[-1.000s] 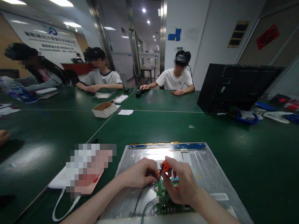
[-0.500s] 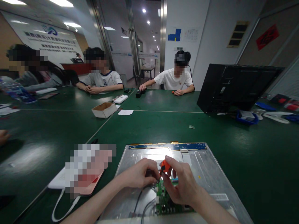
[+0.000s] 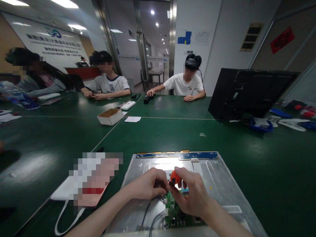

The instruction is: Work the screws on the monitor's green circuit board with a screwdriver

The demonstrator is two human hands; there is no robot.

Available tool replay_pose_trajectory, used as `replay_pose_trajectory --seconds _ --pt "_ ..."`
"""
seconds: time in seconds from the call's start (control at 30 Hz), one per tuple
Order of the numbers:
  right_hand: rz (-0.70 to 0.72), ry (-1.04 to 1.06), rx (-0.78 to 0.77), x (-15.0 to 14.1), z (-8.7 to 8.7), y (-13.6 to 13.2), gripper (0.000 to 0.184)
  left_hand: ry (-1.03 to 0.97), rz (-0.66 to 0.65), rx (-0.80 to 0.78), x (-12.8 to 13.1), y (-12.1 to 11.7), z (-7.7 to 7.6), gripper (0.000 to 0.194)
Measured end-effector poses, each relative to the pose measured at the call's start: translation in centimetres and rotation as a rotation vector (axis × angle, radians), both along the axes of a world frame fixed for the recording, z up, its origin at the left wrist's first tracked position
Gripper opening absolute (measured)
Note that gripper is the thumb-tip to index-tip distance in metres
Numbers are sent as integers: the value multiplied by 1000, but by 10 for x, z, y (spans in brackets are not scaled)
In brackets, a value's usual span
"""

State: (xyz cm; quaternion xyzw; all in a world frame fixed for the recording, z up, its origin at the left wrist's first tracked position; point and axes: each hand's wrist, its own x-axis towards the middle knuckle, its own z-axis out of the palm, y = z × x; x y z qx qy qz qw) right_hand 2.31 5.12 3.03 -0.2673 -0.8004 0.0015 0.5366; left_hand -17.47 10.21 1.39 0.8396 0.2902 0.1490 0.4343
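My right hand (image 3: 190, 189) grips a screwdriver (image 3: 175, 177) by its round orange-and-black handle, thumb and fingers around it. The shaft and tip are mostly hidden behind my fingers. Just left of it, my left hand (image 3: 153, 183) is closed in a pinch at the upper left corner of a green circuit board (image 3: 170, 212); whatever lies between those fingertips is hidden. The board sits on the back of a silver metal display panel (image 3: 219, 184). Dark cables (image 3: 155, 219) run from the board's left side.
A blue strip board (image 3: 199, 154) lines the panel's far edge. Left of the panel lies a pink phone-like item (image 3: 95, 197) with a white strap. Further off are a white open box (image 3: 110, 118), a black monitor (image 3: 251, 92) and a blue tray (image 3: 261, 126). Several people sit around the green table.
The screwdriver's handle has turned in my right fingers, its black part shifting around. My left hand stays put. Across the table, a small orange item by a person's hand is no longer visible.
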Motion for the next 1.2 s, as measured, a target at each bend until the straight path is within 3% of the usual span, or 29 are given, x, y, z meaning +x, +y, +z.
replay_pose_trajectory --seconds 0.2,0.53,0.83,1.2 --pt "-35 -18 8 1 -1 -3 49 23 5 8 -1 1 -2 15" --pt "-20 -9 9 -1 -1 0 47 0 43 -56 1 -2 2 7" --pt "-8 -8 -13 0 0 -2 53 8 -11 4 0 0 2 15" --pt "12 -1 -15 1 -1 -1 51 -27 6 -5 -2 0 -1 6"
